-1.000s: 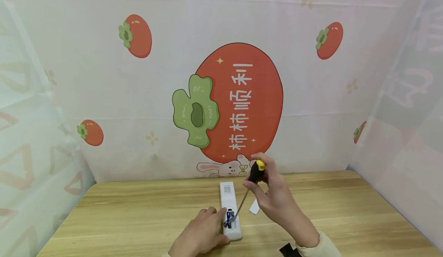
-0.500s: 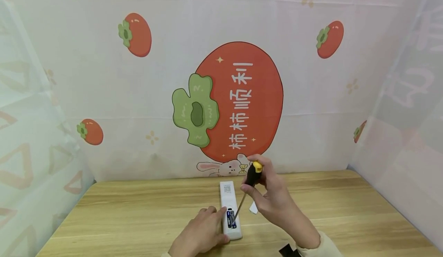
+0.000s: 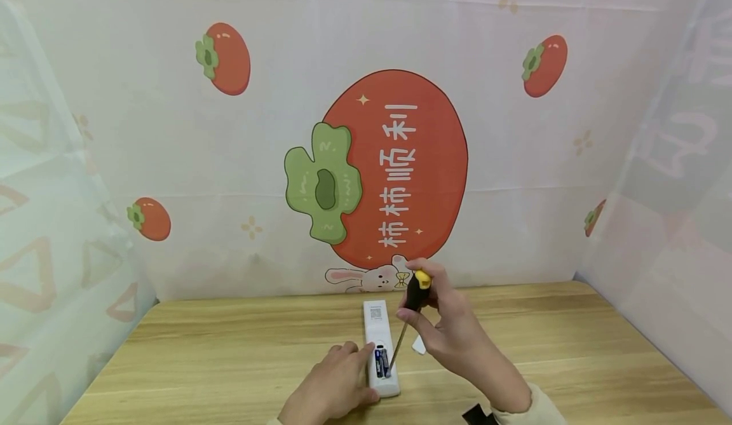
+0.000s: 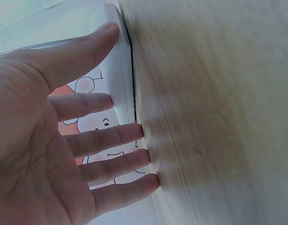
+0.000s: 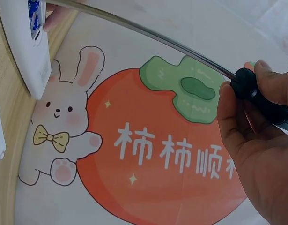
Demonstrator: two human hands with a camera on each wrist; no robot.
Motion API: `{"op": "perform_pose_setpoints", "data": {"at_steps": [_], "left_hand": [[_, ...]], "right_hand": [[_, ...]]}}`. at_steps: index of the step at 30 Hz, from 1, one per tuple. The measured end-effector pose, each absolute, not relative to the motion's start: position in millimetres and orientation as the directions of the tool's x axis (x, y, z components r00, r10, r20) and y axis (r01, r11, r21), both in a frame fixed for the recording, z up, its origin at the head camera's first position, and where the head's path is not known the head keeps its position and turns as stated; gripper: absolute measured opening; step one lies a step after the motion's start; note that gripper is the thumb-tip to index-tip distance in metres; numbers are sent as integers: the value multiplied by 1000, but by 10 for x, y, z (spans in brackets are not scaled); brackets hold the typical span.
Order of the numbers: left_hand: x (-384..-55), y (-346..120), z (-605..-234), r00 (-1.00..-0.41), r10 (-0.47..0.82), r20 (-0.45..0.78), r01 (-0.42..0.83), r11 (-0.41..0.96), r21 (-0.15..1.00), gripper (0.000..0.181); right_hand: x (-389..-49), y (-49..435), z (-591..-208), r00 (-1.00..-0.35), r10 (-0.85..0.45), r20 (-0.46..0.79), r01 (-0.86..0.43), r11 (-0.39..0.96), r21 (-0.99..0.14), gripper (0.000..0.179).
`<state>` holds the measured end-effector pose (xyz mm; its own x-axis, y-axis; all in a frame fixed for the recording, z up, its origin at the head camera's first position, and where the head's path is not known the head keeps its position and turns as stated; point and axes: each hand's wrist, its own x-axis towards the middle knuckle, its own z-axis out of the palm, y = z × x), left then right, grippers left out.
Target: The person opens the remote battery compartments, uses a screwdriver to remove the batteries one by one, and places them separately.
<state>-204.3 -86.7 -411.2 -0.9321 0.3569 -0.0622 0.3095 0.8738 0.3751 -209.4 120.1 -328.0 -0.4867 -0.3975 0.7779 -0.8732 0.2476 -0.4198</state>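
A white remote control (image 3: pixel 375 330) lies face down on the wooden table, its battery compartment open and blue batteries (image 3: pixel 381 363) inside. Against its left side my left hand (image 3: pixel 337 377) presses with straight fingers. In the left wrist view the thumb (image 4: pixel 106 35) and index finger (image 4: pixel 104 101) touch the remote's side, while the other fingertips rest on the table. My right hand (image 3: pixel 457 326) grips the black and yellow handle of a screwdriver (image 3: pixel 418 291). Its shaft slants down to the left, with the tip at the lower right end of the compartment.
A white battery cover (image 3: pixel 420 345) lies right of the remote, partly hidden by the right hand. Near the right sleeve a black object (image 3: pixel 477 415) shows at the bottom edge. Behind the wooden table (image 3: pixel 229 342) hangs a printed cloth (image 3: pixel 515 158) with persimmons and a rabbit.
The blue battery that stood askew in the compartment now lies flat beside the other. The right hand has lowered slightly leftward, and the screwdriver stands steeper. The left hand stays in place.
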Motion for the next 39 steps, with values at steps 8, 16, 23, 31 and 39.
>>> {"op": "perform_pose_setpoints", "data": {"at_steps": [8, 16, 23, 31, 39], "left_hand": [[-2046, -859, -4109, -932, 355, -74, 303, 875, 378, 71], [-2053, -849, -4122, -934, 348, -83, 297, 883, 363, 71], [-2052, -853, -4110, -932, 354, -74, 303, 877, 374, 70], [-2050, -854, -4103, -934, 349, -78, 294, 873, 389, 70], [-2048, -867, -4102, -933, 350, -85, 289, 869, 402, 70]], "right_hand": [[-2118, 1194, -3294, -425, -386, 819, -900, 277, -337, 74], [-2112, 1226, -3263, -426, -381, 820, -903, 224, -365, 74], [-2106, 1200, -3288, -445, -396, 803, -895, 210, -393, 73], [-2078, 1190, -3288, -473, -404, 783, -881, 237, -410, 73], [-2071, 1197, -3267, -428, -413, 803, -903, 228, -364, 75]]}}
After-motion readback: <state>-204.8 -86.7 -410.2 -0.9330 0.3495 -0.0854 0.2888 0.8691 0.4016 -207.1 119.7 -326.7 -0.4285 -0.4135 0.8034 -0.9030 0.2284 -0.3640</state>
